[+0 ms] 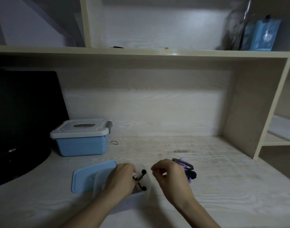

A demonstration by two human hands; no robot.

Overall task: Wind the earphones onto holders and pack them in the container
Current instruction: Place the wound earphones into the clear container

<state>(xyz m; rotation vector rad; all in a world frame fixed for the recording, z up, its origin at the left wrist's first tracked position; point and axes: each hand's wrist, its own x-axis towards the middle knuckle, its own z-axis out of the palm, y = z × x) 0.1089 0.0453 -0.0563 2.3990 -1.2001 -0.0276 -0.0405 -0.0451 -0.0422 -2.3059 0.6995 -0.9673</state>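
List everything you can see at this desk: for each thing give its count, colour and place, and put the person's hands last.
Container: one, clear, front centre of desk, under left hand.
Earphones: one set, black, in container.
Lid: one, blue, left of container.
Box: one, blue with white lid, back left.
Holders: a pile, purple and black, behind right hand; count unclear.
Monitor: one, black, far left.
Packets: blue, upper shelf right; blurred.
Left hand: in container, on earphones.
Right hand: above desk, fingers pinched.
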